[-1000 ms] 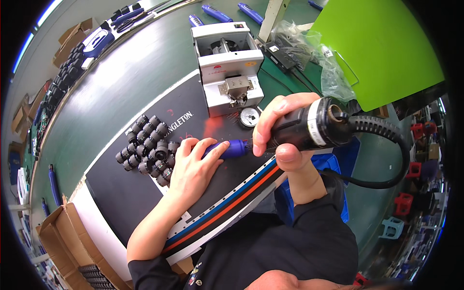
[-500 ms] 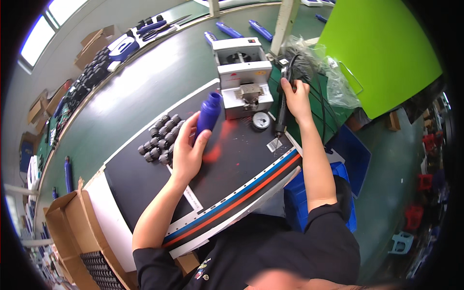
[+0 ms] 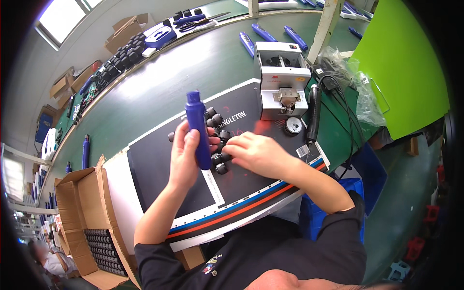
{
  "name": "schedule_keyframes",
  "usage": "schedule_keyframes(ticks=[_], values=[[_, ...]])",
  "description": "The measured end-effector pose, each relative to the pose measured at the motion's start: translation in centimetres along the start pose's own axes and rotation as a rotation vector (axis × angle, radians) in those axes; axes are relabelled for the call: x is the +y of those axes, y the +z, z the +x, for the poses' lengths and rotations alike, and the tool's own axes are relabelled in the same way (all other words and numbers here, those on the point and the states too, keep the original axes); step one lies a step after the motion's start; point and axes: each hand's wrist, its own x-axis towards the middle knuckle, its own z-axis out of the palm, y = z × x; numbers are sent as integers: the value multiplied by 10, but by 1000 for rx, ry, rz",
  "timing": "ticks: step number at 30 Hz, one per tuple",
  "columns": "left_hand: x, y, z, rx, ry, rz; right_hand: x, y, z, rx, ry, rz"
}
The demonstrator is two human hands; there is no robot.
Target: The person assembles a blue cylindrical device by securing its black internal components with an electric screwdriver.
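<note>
A blue plastic tube-shaped housing [image 3: 197, 130] with a narrower neck stands nearly upright in my left hand [image 3: 185, 152], whose fingers wrap round its lower half. My right hand [image 3: 256, 152] reaches in from the right, fingers bent together at a cluster of black ribbed caps [image 3: 221, 168]. Whether a cap is pinched between its fingertips is hidden. Part of the cluster lies behind the housing and my left fingers. A black electric screwdriver [image 3: 314, 113] rests untouched to the right, its bit pointing toward me.
Behind the black mat [image 3: 159, 179] stands a white-grey machine [image 3: 282, 79], with a round dial gauge [image 3: 293, 126] before it. Several blue housings [image 3: 263, 33] lie farther back. An open carton [image 3: 82, 203] of black parts sits at left, a blue bin [image 3: 355, 186] at right.
My right hand has let go of the screwdriver and moved left to the black caps. My left hand still holds the blue housing, now more upright. The view has shifted.
</note>
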Motion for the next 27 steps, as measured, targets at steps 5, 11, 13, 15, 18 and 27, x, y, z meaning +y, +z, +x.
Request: schedule_keyframes(ticks=[5, 11, 13, 15, 18, 27], values=[[-18, -5, -17, -12, -45, -3, 9, 34, 3, 28, 1, 3], [-12, -10, -18, -82, -37, 107, 16, -3, -8, 35, 448, 683], [-3, -10, -19, -96, -48, 121, 21, -10, -11, 85, 416, 811], [6, -10, -22, -95, 61, 641, 25, -3, -12, 240, 400, 1136], [16, -5, -22, -86, 490, 1152, 25, -1, -15, 358, 428, 1219], [12, -8, -18, -62, 686, 1391, 23, -8, -17, 223, 390, 945]])
